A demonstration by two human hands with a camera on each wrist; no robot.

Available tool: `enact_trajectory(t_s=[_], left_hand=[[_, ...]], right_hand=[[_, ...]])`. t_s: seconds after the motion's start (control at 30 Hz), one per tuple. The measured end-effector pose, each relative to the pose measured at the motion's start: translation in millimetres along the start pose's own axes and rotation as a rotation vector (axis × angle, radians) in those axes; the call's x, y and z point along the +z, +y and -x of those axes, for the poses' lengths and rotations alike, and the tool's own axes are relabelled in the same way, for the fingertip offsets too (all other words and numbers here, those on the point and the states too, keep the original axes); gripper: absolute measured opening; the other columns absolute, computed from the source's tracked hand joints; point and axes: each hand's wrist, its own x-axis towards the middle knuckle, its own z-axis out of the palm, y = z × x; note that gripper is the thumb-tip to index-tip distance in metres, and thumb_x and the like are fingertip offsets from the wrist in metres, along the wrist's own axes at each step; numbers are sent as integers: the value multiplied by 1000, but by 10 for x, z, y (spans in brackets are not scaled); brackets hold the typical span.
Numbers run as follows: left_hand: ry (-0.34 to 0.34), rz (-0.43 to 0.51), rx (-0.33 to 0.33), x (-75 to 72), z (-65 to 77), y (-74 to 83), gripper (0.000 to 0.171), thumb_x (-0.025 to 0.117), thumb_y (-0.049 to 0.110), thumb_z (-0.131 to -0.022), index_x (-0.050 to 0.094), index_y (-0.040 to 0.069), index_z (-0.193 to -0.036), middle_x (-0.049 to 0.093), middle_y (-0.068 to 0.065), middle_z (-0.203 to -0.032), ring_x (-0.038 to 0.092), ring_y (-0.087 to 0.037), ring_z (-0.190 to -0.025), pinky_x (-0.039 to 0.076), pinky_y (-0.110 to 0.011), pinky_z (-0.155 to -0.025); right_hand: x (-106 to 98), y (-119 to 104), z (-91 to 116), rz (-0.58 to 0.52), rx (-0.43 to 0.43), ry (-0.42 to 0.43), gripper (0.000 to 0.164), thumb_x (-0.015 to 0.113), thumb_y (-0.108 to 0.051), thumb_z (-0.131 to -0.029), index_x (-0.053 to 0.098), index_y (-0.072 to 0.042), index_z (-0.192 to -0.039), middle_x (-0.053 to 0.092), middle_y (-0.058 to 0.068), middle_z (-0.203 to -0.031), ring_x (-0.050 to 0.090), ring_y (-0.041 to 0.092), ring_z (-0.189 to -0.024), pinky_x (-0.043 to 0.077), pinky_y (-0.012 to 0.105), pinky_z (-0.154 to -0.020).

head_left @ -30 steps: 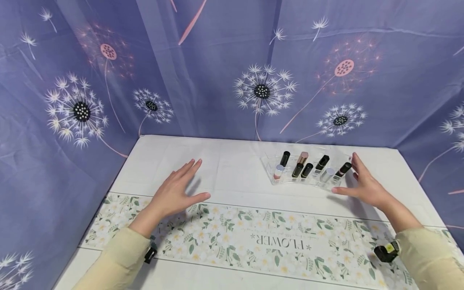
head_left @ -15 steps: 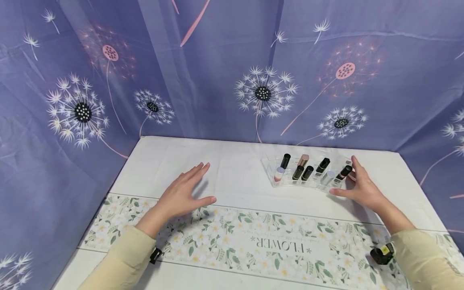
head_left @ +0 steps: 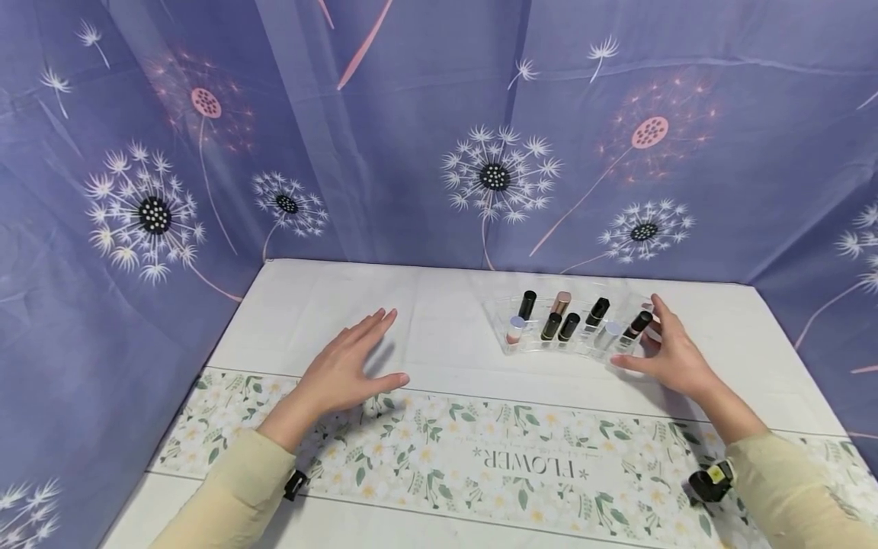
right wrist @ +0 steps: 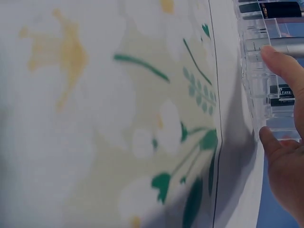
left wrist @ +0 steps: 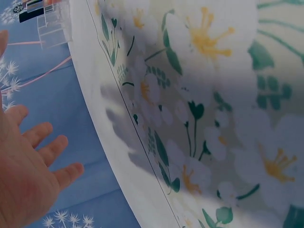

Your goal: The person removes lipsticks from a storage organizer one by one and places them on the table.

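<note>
A clear acrylic lipstick organizer [head_left: 511, 349] stands at the back right of the table. Several lipsticks are upright or leaning in its slots: black ones, a rose-gold one [head_left: 561, 302], a pale one with a pinkish base [head_left: 515, 331] and a silvery one [head_left: 607, 335]. My right hand [head_left: 675, 358] holds the organizer's right end, thumb at the front and fingers round the side; in the right wrist view the thumb [right wrist: 280, 61] lies against its clear wall. My left hand [head_left: 346, 370] hovers over the table at the left with fingers spread, holding nothing.
A white cloth [head_left: 439, 351] covers the table, with a floral band [head_left: 439, 442] reading FLOWER across the front. Blue dandelion-print curtains [head_left: 398, 152] close off the back and sides. Dark wrist devices [head_left: 709, 482] sit under the sleeves.
My right hand has closed in on the organizer's right end, and the organizer has slid a little to the left with its lipsticks. My left hand has shifted slightly to the right.
</note>
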Motion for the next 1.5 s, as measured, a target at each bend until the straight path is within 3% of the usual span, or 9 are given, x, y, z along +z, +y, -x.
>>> enact_trajectory(t_s=[0.2,0.87,1.23,1.5], left_hand=[[16,-10,2,-18,23,-26,105,72,67,-92,20,27,-173,23,-6,-177,27,-34,-161,22,-60,-130],[17,20,12,-30,14,-53,105,73,67,-91,20,28,-173,25,-6,-177,30,-34,-160,23,-59,-130],[28,75,6,-50,-42,-5,105,79,65,-88,25,30,-172,28,1,-176,35,-32,-158,36,-65,-122],[40,145,30,-39,-111,-1,100,83,58,-89,32,30,-170,35,2,-173,37,-30,-157,39,-64,-120]], right_hand=[[69,-60,-21,-14,-3,22,139,97,-24,-80,-7,0,-169,16,47,-163,40,70,-135,37,76,-109],[368,-356,-86,-30,-15,14,139,97,-30,-80,-5,2,-169,19,45,-162,39,64,-142,38,73,-114],[512,-538,-157,-6,-16,7,139,97,-33,-80,-4,1,-169,21,42,-163,37,60,-145,35,70,-118],[617,-618,-186,-26,-19,-3,140,97,-34,-80,-5,-2,-170,21,40,-164,37,59,-147,34,69,-120]])
